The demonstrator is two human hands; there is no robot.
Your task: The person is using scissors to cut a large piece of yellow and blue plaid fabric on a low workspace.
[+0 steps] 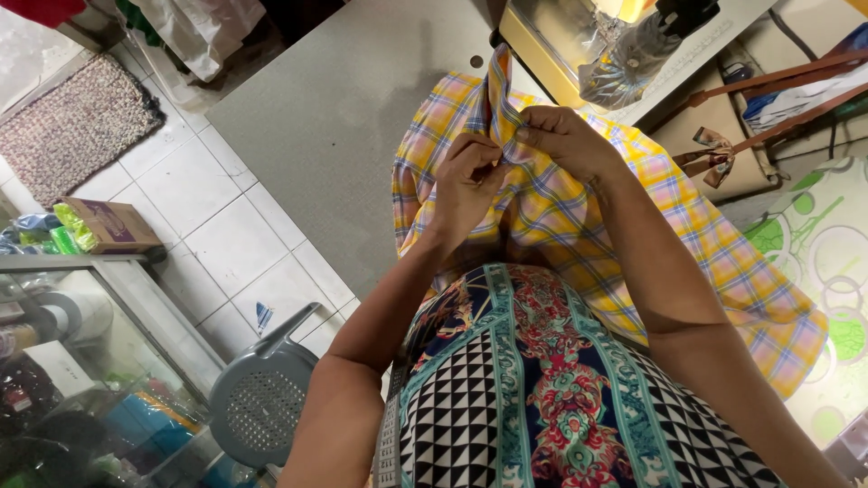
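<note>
Head view: my 2 hands meet on the plaid cloth [579,226]. Right hand [565,140] fingers pressed together, pinching a raised fold of it. Left hand [466,181] curled, fingertips nipping the same fold just below and left of the right. Fold's long axis runs up and away from both hands toward the sewing machine [579,45]; right hand is nearer that machine. Rest of cloth drapes from the fold over the grey table [334,117] edge onto my lap. Grey plastic stool [262,398] well left of cloth, on the tiled floor [226,235].
</note>
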